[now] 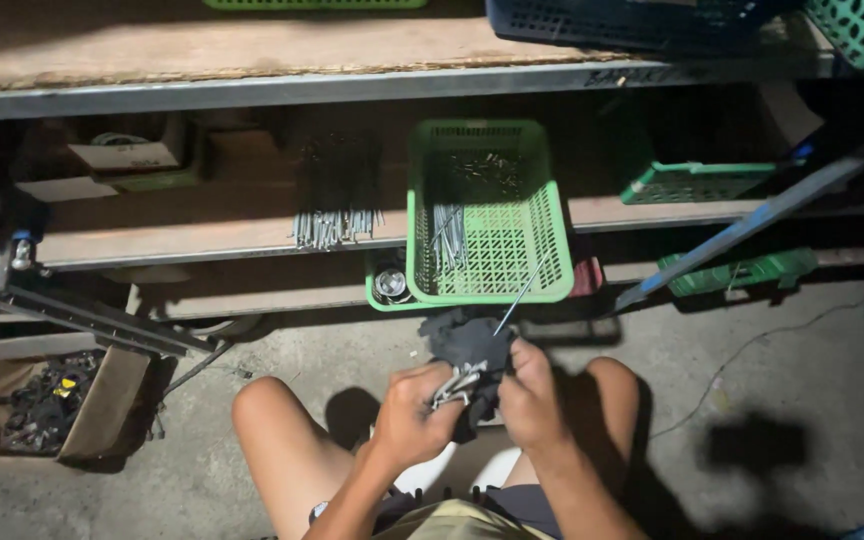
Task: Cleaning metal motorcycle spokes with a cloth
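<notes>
Left hand (407,415) grip clamped on bundle of thin silver metal rods (455,385) against crumpled black cloth (470,350). Right hand (530,395) grip pinched on single long thin metal rod (519,297), long axis tilted, tip pointing up-right toward green plastic mesh basket (482,215) on low wooden shelf (202,235). Beneath, bare knees over grey concrete floor (752,400). Dim workshop; cardboard box of dark scrap parts (52,400) at left.

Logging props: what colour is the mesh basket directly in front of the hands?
Light green basket, clearest in the head view.
</notes>
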